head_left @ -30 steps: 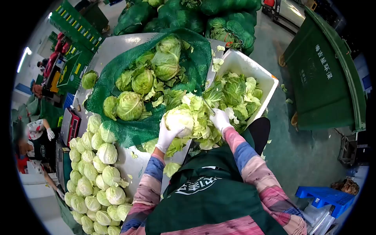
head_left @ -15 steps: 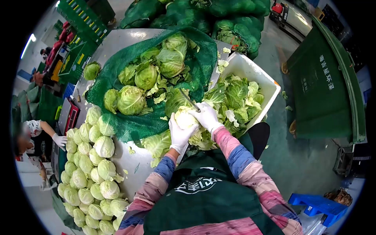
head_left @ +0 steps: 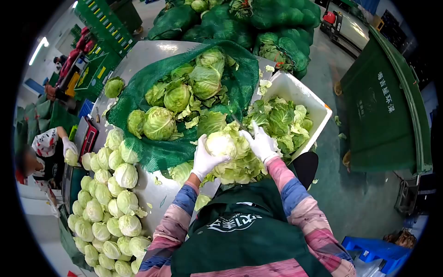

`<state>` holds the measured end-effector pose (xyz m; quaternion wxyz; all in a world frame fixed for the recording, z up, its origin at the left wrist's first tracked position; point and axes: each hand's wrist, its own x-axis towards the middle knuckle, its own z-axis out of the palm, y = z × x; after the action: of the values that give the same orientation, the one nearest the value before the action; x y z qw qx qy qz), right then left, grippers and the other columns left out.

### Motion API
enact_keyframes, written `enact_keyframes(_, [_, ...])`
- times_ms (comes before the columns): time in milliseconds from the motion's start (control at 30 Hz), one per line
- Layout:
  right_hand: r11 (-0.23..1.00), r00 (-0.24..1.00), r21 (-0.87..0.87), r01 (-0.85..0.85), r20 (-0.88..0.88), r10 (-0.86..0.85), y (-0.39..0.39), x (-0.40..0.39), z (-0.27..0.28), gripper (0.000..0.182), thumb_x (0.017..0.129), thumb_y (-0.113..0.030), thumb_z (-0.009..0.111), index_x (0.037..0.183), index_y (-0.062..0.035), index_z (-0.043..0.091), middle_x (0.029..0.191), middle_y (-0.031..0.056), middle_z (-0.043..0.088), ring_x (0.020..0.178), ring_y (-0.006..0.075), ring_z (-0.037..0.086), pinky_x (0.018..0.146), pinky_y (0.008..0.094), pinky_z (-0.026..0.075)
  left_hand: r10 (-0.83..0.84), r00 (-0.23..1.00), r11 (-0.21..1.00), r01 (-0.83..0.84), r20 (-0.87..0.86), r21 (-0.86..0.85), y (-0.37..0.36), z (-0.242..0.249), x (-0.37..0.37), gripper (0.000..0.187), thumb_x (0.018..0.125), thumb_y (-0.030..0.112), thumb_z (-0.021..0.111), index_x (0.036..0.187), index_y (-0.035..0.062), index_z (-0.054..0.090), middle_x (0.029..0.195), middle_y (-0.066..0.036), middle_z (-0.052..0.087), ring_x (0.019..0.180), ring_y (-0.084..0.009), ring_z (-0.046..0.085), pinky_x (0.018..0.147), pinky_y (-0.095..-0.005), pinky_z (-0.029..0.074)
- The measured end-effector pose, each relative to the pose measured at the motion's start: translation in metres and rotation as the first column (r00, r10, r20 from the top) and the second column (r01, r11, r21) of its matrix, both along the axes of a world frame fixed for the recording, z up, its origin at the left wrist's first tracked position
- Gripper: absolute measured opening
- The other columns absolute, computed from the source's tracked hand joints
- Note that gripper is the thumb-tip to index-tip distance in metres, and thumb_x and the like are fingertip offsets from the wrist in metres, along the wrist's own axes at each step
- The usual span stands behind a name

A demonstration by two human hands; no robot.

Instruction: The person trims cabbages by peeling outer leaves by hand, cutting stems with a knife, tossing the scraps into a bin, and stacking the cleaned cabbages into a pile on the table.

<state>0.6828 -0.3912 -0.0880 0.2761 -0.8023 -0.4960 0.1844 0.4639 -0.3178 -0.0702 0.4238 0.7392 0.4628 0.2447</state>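
My left hand (head_left: pixel 206 158) grips the left side of a pale, trimmed cabbage (head_left: pixel 220 144), thumb and fingers around it. On the cabbage's right, my right hand (head_left: pixel 260 142) holds a knife (head_left: pixel 237 122); its dark blade points up and left, and its handle is mostly hidden. Some of that hand's fingers are stretched out. Loose outer leaves (head_left: pixel 237 170) lie beneath and between both hands. Just beyond, a green mesh bag (head_left: pixel 184 55) lies spread open under several untrimmed cabbages (head_left: pixel 159 123).
A white foam box (head_left: pixel 318 108) of leaves stands at the right of the metal table (head_left: pixel 159 187). Trimmed cabbages (head_left: pixel 126 176) are piled at the left, near a co-worker's gloved hand (head_left: pixel 70 147) holding a cabbage. Full mesh sacks (head_left: pixel 221 23) lie behind; a green bin (head_left: pixel 385 106) stands right.
My right hand has moved right, away from the cabbage, and its fingers have spread. More of the leaves between my hands shows. The co-worker's hand has lifted a cabbage from the pile.
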Motion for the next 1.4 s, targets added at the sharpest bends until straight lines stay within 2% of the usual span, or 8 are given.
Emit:
enact_keyframes(233, [0.944,0.945,-0.082,-0.321,0.030,0.324,-0.008,-0.038,0.025,0.069,0.093,-0.055,0.043,0.148,-0.0153,0.029,0.088,0.0178,0.067,0.076,0.0363,0.065,0.066,0.0447,0.052,-0.068,0.969,0.976,0.114,-0.238,0.185,0.000,-0.001,0.006,0.094,0.052,0.040,0.088,0.123,-0.0041,0.045,0.114,-0.023,0.057,0.105,-0.0352,0.059,0.092,-0.0398,0.048])
enact_keyframes(633, [0.949,0.948,-0.080,-0.305,0.071,0.311,-0.001,-0.041,0.015,0.068,0.093,-0.057,0.042,0.145,-0.0148,0.035,0.089,0.0170,0.068,0.072,0.0376,0.066,0.065,0.0461,0.053,-0.075,0.981,0.990,0.095,-0.178,0.103,-0.003,0.009,0.002,0.098,0.053,0.036,0.089,0.129,-0.0025,0.042,0.117,-0.022,0.057,0.109,-0.0326,0.058,0.094,-0.0390,0.047])
enact_keyframes(967, [0.980,0.996,-0.179,-0.084,-0.006,0.084,0.033,0.004,0.010,0.041,0.091,-0.046,0.053,0.105,-0.0087,0.061,0.089,0.0194,0.068,0.083,0.0361,0.066,0.073,0.0431,0.052,-0.134,0.990,0.960,0.139,-0.035,0.242,-0.028,0.003,-0.026,0.105,0.054,0.020,0.091,0.141,0.0042,0.036,0.144,-0.018,0.037,0.129,-0.0345,0.039,0.109,-0.0401,0.033])
enact_keyframes(1033, [0.978,1.000,-0.208,0.005,-0.013,-0.007,0.027,-0.001,0.005,0.037,0.088,-0.041,0.058,0.104,-0.0089,0.064,0.092,0.0171,0.069,0.082,0.0341,0.067,0.075,0.0423,0.054,-0.185,0.956,0.924,0.248,-0.227,0.291,-0.030,0.009,-0.046,0.103,0.054,0.017,0.091,0.141,0.0041,0.037,0.144,-0.017,0.038,0.129,-0.0340,0.039,0.109,-0.0400,0.033])
enact_keyframes(1200, [0.960,0.974,-0.164,0.225,0.025,-0.224,0.000,-0.003,-0.025,0.067,0.085,-0.042,0.064,0.135,-0.0024,0.044,0.084,0.0225,0.068,0.076,0.0363,0.067,0.069,0.0422,0.053,-0.064,0.996,0.998,0.062,0.057,0.031,-0.028,-0.016,-0.077,0.101,0.056,0.014,0.090,0.140,-0.0001,0.035,0.138,-0.017,0.046,0.125,-0.0284,0.047,0.103,-0.0362,0.042])
enact_keyframes(1267, [0.971,0.964,-0.163,0.176,-0.173,-0.203,-0.002,-0.016,0.002,0.084,0.085,-0.054,0.059,0.147,-0.0071,0.026,0.083,0.0200,0.068,0.074,0.0333,0.068,0.065,0.0404,0.052,-0.070,0.995,0.997,0.072,0.068,-0.016,-0.022,-0.013,-0.078,0.101,0.059,0.012,0.089,0.142,-0.0006,0.033,0.138,-0.017,0.046,0.125,-0.0262,0.048,0.101,-0.0349,0.044])
enact_keyframes(1333, [0.985,0.918,-0.167,0.040,-0.382,-0.102,-0.010,-0.047,0.057,0.101,0.077,-0.063,0.063,0.151,-0.0093,0.020,0.118,0.0165,0.064,0.096,0.0304,0.066,0.087,0.0364,0.049,-0.084,0.994,0.995,0.087,0.075,-0.044,-0.019,-0.015,-0.076,0.098,0.062,0.008,0.086,0.142,-0.0019,0.031,0.138,-0.018,0.047,0.125,-0.0241,0.048,0.096,-0.0326,0.048])
enact_keyframes(1400, [0.985,0.987,-0.123,-0.122,-0.117,0.107,-0.011,-0.075,0.023,0.099,0.073,-0.065,0.065,0.148,-0.0116,0.029,0.119,0.0185,0.063,0.098,0.0327,0.065,0.087,0.0382,0.049,-0.085,0.992,0.994,0.091,0.089,-0.060,-0.014,-0.021,-0.077,0.099,0.061,0.010,0.088,0.142,-0.0022,0.031,0.137,-0.018,0.047,0.125,-0.0247,0.049,0.099,-0.0333,0.045])
